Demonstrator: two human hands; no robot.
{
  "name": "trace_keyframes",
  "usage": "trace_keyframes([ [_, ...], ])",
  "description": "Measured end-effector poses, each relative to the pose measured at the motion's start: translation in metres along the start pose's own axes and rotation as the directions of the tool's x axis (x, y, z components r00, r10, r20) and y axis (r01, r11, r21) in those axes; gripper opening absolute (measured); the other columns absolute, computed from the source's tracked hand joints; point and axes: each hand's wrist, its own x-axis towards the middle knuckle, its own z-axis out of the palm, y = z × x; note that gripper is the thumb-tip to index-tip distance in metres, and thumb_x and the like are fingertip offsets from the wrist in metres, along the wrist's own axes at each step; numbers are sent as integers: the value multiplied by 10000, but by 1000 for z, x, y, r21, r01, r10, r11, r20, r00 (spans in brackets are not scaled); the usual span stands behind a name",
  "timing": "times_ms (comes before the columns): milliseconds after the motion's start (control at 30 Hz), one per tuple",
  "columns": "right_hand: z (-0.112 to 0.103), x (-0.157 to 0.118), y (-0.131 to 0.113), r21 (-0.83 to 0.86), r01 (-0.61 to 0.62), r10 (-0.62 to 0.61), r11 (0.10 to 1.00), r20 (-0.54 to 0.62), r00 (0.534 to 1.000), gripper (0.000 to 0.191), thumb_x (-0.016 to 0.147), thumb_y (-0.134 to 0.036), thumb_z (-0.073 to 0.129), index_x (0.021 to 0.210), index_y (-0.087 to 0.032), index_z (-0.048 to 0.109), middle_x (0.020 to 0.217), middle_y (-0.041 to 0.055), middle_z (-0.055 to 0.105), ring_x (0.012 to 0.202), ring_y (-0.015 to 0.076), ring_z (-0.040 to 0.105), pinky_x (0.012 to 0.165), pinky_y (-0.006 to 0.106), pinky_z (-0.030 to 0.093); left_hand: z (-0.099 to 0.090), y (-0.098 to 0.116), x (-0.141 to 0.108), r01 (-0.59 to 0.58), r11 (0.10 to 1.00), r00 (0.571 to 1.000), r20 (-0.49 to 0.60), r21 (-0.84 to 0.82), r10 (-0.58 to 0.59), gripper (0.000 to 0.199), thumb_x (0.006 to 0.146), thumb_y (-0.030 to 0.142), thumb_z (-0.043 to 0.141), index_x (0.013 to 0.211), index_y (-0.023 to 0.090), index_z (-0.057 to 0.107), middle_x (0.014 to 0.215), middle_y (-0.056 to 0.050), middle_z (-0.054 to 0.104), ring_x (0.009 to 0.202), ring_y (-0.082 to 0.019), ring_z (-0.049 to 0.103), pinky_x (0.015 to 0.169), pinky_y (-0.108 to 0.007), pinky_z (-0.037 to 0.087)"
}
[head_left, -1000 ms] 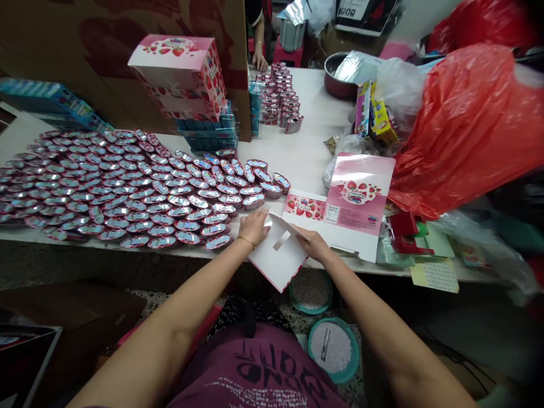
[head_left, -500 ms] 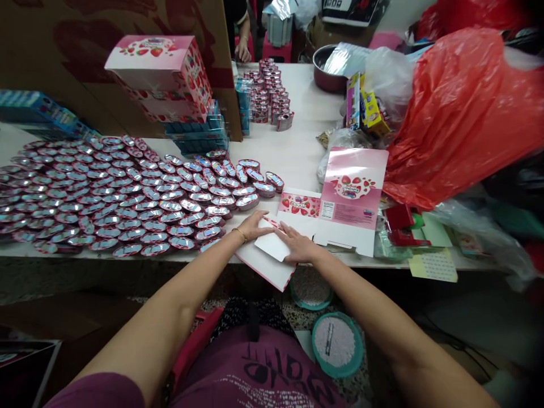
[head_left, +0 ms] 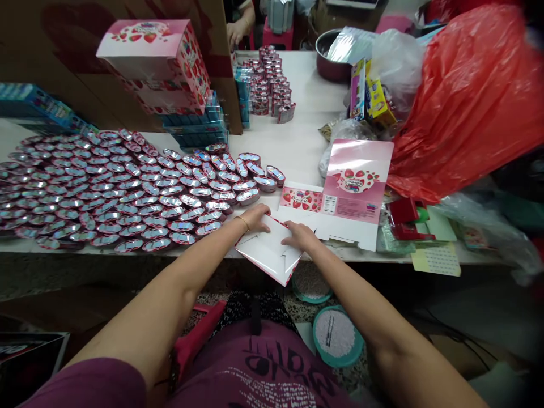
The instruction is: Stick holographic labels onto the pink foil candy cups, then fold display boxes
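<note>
A small cardboard box [head_left: 267, 252], white inside with pink printed edges, sits at the table's front edge and juts out over it. My left hand [head_left: 255, 218] grips its left far side, thumb on the white inner face. On the box's right side is my right hand [head_left: 300, 236], its fingers bent over the wall. Just to the right lies an unfolded strawberry-print carton [head_left: 351, 195], partly beneath or touching the box; I cannot tell which. Many oval foil-topped packs [head_left: 148, 195] stand in tight rows to the left of my left hand.
A strawberry display box [head_left: 157, 62] rests on blue packs before a cardboard panel [head_left: 76, 56]. Behind are stacked packs [head_left: 272, 85], a pot [head_left: 329, 62] and another person's hand [head_left: 236, 34]. A red plastic bag [head_left: 463, 102] and a red tape dispenser [head_left: 406, 218] are at right.
The white flap that stood up between my hands now lies folded down inside the box. My right hand has shifted to the box's far right edge. The view has tilted slightly.
</note>
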Motion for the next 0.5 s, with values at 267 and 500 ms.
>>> trace_keyframes([
  [267, 8, -1, -25, -142, -60, 52, 988, -63, 997, 968, 654, -418, 654, 1390, -244, 50, 1291, 121, 388, 1040, 268, 473, 788, 367, 395, 6, 17, -8, -6, 999, 995, -99, 36, 10, 848, 468, 278, 788, 1216, 163, 405, 1332, -165, 342, 1201, -311, 378, 970, -431, 351],
  [500, 13, -6, -22, -88, 14, -29, 996, -174, 984, 856, 725, -546, 551, 1391, -284, 81, 1195, 109, 474, 1022, 263, 483, 793, 351, 396, 23, 63, -101, 115, 865, 752, -526, -489, -398, 700, 776, 418, 523, 1351, 211, 184, 1447, -119, 170, 1349, -244, 107, 1100, -429, 127],
])
